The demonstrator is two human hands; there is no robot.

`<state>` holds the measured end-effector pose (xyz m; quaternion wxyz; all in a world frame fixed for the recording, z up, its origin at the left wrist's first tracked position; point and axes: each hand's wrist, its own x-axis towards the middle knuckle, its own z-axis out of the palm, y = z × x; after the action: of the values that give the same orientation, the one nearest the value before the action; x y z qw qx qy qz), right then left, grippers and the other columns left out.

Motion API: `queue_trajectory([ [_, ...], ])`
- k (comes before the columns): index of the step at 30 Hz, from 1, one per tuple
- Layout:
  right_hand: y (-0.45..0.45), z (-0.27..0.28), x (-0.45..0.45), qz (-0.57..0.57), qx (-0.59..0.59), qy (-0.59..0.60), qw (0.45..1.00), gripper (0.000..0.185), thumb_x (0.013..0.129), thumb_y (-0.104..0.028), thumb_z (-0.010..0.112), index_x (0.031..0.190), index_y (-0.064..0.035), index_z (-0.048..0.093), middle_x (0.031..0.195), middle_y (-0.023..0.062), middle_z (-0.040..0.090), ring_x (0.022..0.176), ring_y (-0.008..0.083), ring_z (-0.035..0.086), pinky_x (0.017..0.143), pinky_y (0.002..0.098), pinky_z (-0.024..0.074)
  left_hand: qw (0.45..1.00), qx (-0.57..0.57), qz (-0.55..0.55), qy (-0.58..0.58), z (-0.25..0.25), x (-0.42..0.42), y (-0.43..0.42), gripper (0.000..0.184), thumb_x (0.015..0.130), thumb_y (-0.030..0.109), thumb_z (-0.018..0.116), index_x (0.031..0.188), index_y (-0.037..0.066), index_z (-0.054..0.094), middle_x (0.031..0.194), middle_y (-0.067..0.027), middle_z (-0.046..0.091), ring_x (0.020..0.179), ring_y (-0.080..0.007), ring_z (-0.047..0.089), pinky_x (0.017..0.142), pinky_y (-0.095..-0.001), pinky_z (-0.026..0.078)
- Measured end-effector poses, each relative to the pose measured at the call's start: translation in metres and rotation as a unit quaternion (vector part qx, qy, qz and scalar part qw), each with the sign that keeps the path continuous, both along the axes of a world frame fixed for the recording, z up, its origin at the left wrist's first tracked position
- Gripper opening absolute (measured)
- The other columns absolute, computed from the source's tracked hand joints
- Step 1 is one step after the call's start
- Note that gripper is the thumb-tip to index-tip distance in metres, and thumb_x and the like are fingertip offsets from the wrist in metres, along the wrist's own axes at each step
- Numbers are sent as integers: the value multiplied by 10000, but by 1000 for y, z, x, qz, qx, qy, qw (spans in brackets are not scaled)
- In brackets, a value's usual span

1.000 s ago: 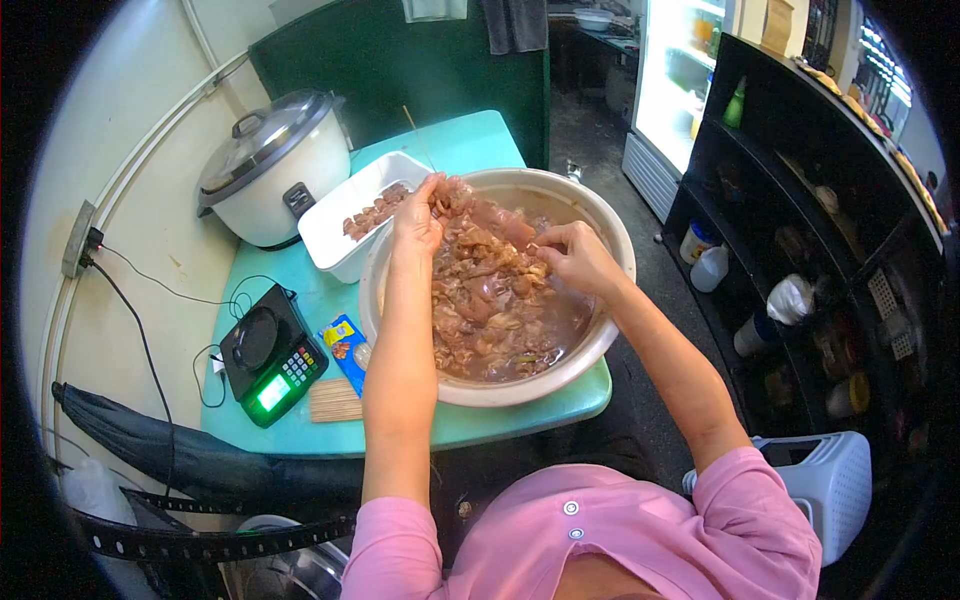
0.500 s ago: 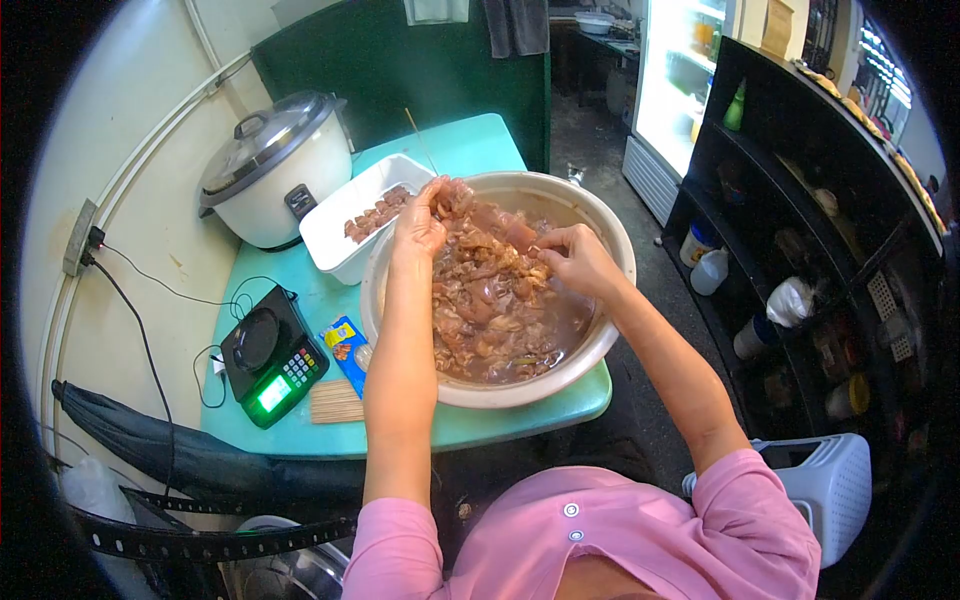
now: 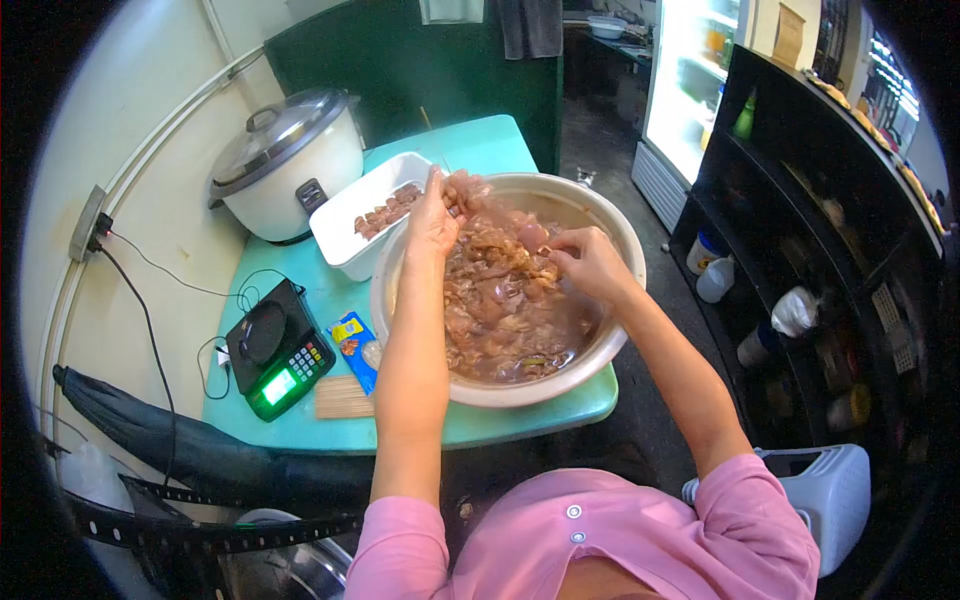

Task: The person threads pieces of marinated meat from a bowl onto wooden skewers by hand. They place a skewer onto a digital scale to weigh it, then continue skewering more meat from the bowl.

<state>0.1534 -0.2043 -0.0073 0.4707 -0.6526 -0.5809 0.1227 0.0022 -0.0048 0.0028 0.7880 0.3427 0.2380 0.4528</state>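
A large round basin [image 3: 632, 240] holds raw sliced meat [image 3: 500, 290] in brownish liquid. Over its far left rim, my left hand [image 3: 434, 222] is closed around a thin wooden skewer [image 3: 426, 120], whose end sticks up beyond the fingers, with pale pink meat bunched beside them. My right hand [image 3: 595, 264] is pinched above the right part of the basin, its fingertips at a piece of meat [image 3: 535, 236]. Behind my left hand, a white rectangular tub [image 3: 345, 250] contains meat pieces [image 3: 388, 210] lying in a row.
A rice cooker [image 3: 290, 165], a digital scale [image 3: 275, 350], a blue packet [image 3: 352, 345] and a bundle of wooden skewers [image 3: 345, 398] share the turquoise table [image 3: 480, 430]. Dark shelves [image 3: 800, 210] stand at the right, near a grey plastic stool [image 3: 835, 510].
The camera view has shifted slightly, so the scene sits a little further right. Both hands keep nearly the same pose over the basin, with the right fingers still pinched.
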Motion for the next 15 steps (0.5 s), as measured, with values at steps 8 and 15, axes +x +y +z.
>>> queue_trajectory([
  [8,1,-2,2,-39,-26,3,999,134,701,-73,635,807,-11,686,701,170,641,648,278,630,651,367,487,988,129,-26,85,-6,-1,6,282,877,243,579,1042,14,583,974,-128,646,924,-221,613,772,-402,525],
  [15,5,-8,8,-42,7,-39,998,144,692,-73,648,814,-9,687,755,181,651,700,277,643,677,357,492,986,144,-12,88,15,2,-23,247,881,215,575,1054,41,605,968,-101,648,878,-186,614,739,-381,531],
])
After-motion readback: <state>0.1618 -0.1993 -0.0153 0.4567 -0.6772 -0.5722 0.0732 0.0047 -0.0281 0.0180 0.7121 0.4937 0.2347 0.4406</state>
